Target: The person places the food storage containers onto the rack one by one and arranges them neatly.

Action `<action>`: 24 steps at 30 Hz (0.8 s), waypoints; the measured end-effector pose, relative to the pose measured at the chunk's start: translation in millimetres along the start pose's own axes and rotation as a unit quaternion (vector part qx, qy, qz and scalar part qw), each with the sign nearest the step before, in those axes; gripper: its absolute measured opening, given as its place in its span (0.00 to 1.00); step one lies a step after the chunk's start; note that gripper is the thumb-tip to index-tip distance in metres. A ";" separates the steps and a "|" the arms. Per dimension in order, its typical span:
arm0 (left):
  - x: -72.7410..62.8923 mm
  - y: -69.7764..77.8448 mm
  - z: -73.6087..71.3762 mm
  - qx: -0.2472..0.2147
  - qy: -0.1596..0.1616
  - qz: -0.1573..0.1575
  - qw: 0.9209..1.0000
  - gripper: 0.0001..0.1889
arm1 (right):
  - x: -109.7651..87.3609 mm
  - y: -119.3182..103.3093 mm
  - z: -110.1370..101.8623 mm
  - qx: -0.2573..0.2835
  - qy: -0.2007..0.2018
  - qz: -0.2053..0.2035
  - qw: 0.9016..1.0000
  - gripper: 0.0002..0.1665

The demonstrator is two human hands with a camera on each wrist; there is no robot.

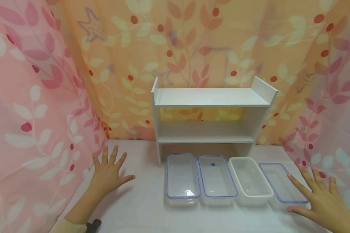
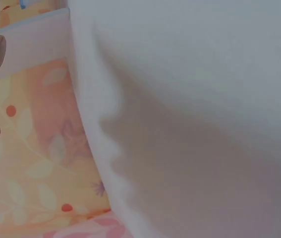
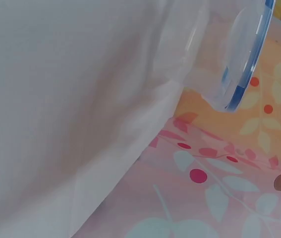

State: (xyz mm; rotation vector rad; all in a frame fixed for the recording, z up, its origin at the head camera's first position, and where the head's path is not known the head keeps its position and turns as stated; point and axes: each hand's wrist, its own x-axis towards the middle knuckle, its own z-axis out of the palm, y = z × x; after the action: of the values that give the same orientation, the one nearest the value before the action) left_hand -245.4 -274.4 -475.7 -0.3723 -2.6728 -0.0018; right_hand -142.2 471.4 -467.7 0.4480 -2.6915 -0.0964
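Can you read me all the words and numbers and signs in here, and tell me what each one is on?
No words, numbers or brands can be read in any view.
Small blue mark on the clear plastic, blue-rimmed rectangular container, second from left in the row: too small to read.
Purple star outline on the orange leaf-patterned cloth: a drawing, not writing.
Faint purple marks on the same cloth: too blurred to read.
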 end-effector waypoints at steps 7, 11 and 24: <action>9.8 15.6 0.0 -0.020 -0.010 -0.019 1.000 0.58 | 1.1 -3.2 2.1 0.016 0.004 0.013 1.000 0.76; 13.5 22.7 4.5 -0.029 0.003 -0.016 0.999 0.58 | 0.7 -3.6 3.4 0.027 0.011 0.014 0.999 0.75; 23.2 44.1 12.5 -0.068 0.035 -0.026 0.997 0.57 | -3.6 -10.9 2.2 0.104 0.018 0.051 0.993 0.76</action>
State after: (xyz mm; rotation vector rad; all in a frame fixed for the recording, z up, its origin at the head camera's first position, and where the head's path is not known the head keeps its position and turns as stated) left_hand -259.4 -225.1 -479.7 -0.3399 -2.6197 -0.2100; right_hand -136.7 462.3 -472.6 0.3679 -2.6946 0.2212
